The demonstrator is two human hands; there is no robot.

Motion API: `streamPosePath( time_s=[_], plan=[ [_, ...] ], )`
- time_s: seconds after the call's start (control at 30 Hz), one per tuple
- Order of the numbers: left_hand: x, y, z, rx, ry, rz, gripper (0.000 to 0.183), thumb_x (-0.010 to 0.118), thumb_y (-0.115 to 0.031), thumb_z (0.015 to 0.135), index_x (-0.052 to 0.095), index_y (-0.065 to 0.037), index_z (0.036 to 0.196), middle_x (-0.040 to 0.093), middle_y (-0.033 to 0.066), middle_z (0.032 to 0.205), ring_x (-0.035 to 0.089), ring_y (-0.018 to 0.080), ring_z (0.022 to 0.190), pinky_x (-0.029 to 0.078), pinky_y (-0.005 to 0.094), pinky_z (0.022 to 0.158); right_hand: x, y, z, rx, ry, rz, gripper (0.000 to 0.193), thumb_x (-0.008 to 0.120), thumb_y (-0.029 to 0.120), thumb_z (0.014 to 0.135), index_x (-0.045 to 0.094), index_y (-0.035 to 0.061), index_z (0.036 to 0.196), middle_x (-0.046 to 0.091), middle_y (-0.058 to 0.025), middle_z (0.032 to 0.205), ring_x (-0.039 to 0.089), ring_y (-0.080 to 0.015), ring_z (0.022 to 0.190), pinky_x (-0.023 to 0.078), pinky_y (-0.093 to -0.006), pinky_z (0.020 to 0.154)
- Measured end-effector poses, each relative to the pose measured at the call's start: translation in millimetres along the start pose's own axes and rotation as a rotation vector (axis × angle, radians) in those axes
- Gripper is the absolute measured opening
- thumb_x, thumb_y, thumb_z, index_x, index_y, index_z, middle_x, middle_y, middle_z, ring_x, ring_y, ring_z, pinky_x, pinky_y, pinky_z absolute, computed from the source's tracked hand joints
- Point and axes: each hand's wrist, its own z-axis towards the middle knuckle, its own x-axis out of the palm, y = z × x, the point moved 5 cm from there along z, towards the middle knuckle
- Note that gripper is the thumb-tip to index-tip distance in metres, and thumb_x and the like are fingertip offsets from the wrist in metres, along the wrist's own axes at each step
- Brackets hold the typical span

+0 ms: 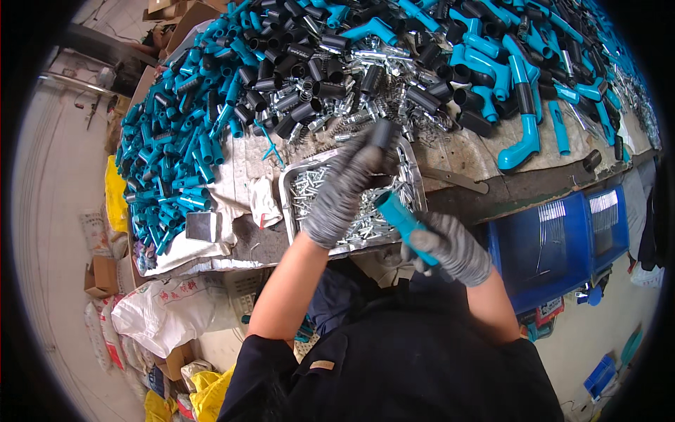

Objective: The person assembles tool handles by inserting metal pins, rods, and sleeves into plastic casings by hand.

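Both of my hands wear grey knit gloves. My left hand (pixel 341 193) is raised over a metal tray, its fingers closed around a short black plastic sleeve (pixel 383 132) that sticks up past them. Lower and to the right, my right hand (pixel 453 246) grips a teal plastic tube (pixel 399 214), tilted with its open end up and to the left. The two pieces are apart. Beneath the hands, the metal tray (pixel 284 200) holds many small silver screws or pins (pixel 309 184). Part of the tray is hidden by my left hand.
Teal tubular parts (pixel 183 133) heap at the left, black sleeves (pixel 330 90) and metal springs at the back, teal gun-shaped handles (pixel 520 141) at the right. A phone (pixel 202 226), a flat metal strip (pixel 453 179) and blue bins (pixel 545 243) lie along the near edge.
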Motion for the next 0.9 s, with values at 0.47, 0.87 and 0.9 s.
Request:
streamPosePath(
  time_s=[0.47,0.87,0.9],
  plan=[
    [56.7,-3.7,-23.7,0.246,0.005,0.443,0.059,0.057,-0.021,0.091,0.031,-0.002,0.140,0.057,0.0220,0.114,0.059,0.0305,0.104,0.045,0.0376,0.089,-11.9,-0.1,-0.1,-0.124,-0.313,0.214,0.055,0.051,0.056,0.089,0.059,0.0031,0.102,0.062,-0.0040,0.078,0.056,-0.0080,0.060,0.043,-0.0216,0.050],
    [-96.5,10.7,105.2,-0.178,-0.127,1.793,0.028,0.056,-0.035,0.085,0.069,-0.011,0.092,0.067,0.0139,0.088,0.064,0.0333,0.085,0.051,0.0424,0.075,-47.6,-17.1,17.2,-0.076,-0.609,-0.024,0.052,0.058,0.058,0.084,0.052,0.0122,0.107,0.050,0.0013,0.061,0.044,-0.0059,0.036,0.033,-0.0210,0.030],
    [-101.9,17.7,112.7,-0.172,-0.121,1.790,0.028,0.056,-0.035,0.085,0.069,-0.011,0.092,0.067,0.0139,0.088,0.064,0.0333,0.085,0.051,0.0424,0.075,-51.7,-18.5,15.8,-0.077,-0.627,-0.034,0.052,0.058,0.059,0.084,0.052,0.0122,0.105,0.051,0.0006,0.060,0.044,-0.0067,0.034,0.034,-0.0213,0.029]
  ],
)
